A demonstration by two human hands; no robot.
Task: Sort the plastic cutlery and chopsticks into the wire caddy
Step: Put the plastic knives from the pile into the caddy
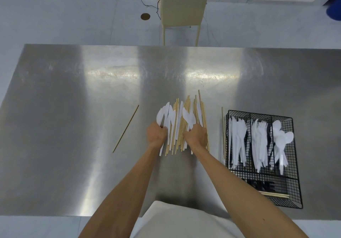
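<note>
Head view: Both arms are reaching forward over the steel table (73, 108).

The left grip (156, 133) is curling round the handles of the loose knives (163, 114) at the left edge of the mixed pile (181, 127). The white blades are fanning up and away from it.

The right grip (197, 136) is closing on the right part of the same pile, fingers bent. It is pinching one knife, whose blade is sticking out just above the knuckles. Whether it is also catching chopsticks, cannot tell.

The loose chopsticks (187, 105) are lying roughly parallel between and under the two grips, pointing away from the person. The pile is sitting mid-table, near the front half.

A stray chopstick (126, 128) is lying alone on a slant, well left of the pile. Another single chopstick (222, 132) is lying just beside the left wall of the wire caddy (295, 173).

The caddy is sitting flat on the table right of the pile, apart from it.
- Left compartment is holding sorted knives (237, 140).
- Middle compartment is holding forks (259, 140).
- Right compartment is holding spoons (281, 138).
- The crosswise near compartment is holding a few sorted chopsticks (275, 194), lying sideways.

A cream chair (184, 3) is standing beyond the far table edge. A thin cable (147, 4) is running along the floor left of it.
</note>
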